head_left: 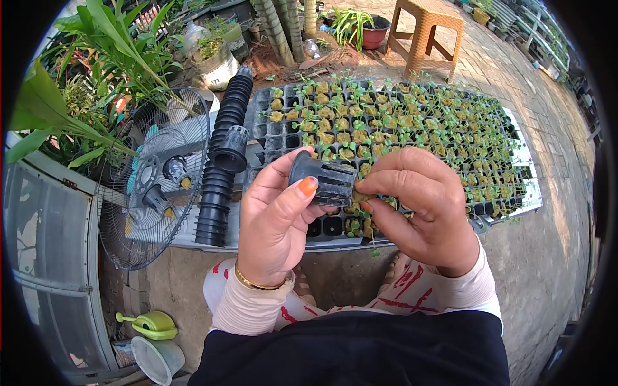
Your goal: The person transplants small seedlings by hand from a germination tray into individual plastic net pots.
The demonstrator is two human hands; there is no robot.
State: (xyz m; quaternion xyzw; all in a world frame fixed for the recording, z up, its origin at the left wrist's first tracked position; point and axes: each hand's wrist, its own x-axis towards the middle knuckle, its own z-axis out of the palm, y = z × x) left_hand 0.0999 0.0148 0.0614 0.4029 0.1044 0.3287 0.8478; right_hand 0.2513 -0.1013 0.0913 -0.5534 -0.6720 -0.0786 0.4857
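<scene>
Tilted on its side, a black slotted net pot (325, 182) is gripped by my left hand (270, 219), thumb and fingers around its rim end. My right hand (421, 206) is closed in a pinch at the pot's slotted end, on a yellowish-brown seedling plug (358, 198) partly hidden by the fingers. Both hands are over the near part of a black seedling tray (332, 227), which carries many small green seedlings in similar plugs. Left of the hands, a single net pot (233, 147) lies against long nested stacks of net pots (214, 202).
A wire fan grille (119, 238) at the left holds two net pots (156, 198) with plugs. An orange-brown plastic stool (428, 26) stands behind the table. Green watering can (154, 325) and pale bucket (156, 360) are on the ground, lower left. Leafy plants (116, 38) lean in.
</scene>
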